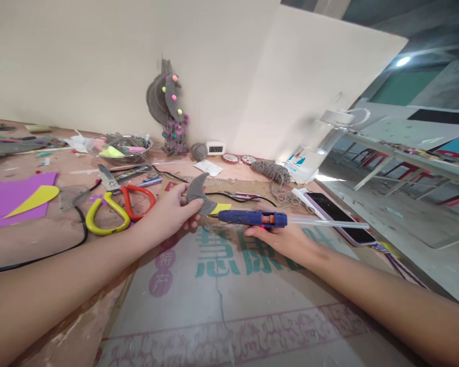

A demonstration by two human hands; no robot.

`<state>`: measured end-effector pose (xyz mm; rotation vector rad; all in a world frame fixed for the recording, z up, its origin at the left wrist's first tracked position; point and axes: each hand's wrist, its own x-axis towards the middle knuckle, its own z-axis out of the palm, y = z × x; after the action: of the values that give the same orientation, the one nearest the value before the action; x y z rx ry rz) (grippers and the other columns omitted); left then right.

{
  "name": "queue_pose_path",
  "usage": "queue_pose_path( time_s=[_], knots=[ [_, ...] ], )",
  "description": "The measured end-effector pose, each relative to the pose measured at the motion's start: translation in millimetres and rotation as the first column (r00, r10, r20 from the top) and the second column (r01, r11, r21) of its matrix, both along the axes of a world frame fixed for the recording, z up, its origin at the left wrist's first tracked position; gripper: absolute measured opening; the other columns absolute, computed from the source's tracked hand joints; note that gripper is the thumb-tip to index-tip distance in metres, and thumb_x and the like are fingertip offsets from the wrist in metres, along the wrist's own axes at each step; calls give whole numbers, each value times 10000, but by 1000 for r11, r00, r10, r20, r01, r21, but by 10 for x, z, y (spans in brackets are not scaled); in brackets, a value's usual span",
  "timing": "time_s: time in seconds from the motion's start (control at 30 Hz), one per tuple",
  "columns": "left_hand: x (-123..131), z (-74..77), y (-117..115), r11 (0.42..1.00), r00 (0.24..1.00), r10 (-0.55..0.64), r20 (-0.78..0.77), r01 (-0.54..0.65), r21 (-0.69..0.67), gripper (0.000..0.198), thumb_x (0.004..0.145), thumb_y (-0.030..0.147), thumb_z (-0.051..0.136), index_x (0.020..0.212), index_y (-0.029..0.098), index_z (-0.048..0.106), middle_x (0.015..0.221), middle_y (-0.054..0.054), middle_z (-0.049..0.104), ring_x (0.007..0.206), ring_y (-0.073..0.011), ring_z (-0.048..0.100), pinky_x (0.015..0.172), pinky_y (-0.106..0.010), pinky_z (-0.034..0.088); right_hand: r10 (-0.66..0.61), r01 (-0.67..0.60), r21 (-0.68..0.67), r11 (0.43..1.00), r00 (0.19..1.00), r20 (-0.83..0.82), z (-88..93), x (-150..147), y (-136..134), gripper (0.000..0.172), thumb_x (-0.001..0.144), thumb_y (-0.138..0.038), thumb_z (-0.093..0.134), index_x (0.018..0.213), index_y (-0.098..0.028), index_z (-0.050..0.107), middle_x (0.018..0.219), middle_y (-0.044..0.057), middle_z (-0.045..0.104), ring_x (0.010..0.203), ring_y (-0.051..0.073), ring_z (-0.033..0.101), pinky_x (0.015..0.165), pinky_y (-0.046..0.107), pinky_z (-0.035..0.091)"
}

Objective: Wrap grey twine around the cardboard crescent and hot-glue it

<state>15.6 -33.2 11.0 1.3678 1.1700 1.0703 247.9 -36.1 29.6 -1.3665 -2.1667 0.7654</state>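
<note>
My left hand (183,208) pinches a crescent shape wrapped in grey yarn (197,194), whose lower end shows a bare yellow part (221,208). In my right hand (279,237) is a blue hot glue gun (240,218), lying sideways with a clear glue stick (329,222) sticking out of its back. The gun's nozzle is at the crescent's lower end, by the yellow part; whether it touches cannot be made out. Both hands are above a printed board (229,306). Most of my right fingers are hidden behind the gun.
Left of my hands lie scissors (109,216), purple sheets (21,199) with a yellow cutout (36,200), and a bowl of scraps (118,148). Behind are a hanging grey ornament (164,99), a small timer (215,148) and grey yarn (271,172). A bottle (309,148) and phone (340,216) are right.
</note>
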Motion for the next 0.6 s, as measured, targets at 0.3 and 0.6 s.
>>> queue_pose_path(
  time_s=[0.3, 0.6],
  knots=[
    [6, -6, -13, 1000, 998, -5, 57, 5, -11, 191, 770, 295, 552, 889, 197, 439, 508, 74, 501, 391, -68, 490, 375, -157, 394, -11, 11, -5, 1000, 1000, 3, 19, 6, 6, 310, 711, -503, 584, 697, -209, 488, 617, -22, 497, 589, 135, 481, 532, 231, 395],
    [10, -11, -16, 1000, 999, 20, 35, -20, -22, 186, 775, 303, 547, 873, 199, 428, 514, 68, 506, 398, -68, 481, 375, -155, 386, -35, 36, -39, 999, 999, 15, -11, 29, 9, 314, 724, -511, 569, 770, -203, 529, 685, -17, 544, 623, 137, 508, 566, 240, 417]
  ],
)
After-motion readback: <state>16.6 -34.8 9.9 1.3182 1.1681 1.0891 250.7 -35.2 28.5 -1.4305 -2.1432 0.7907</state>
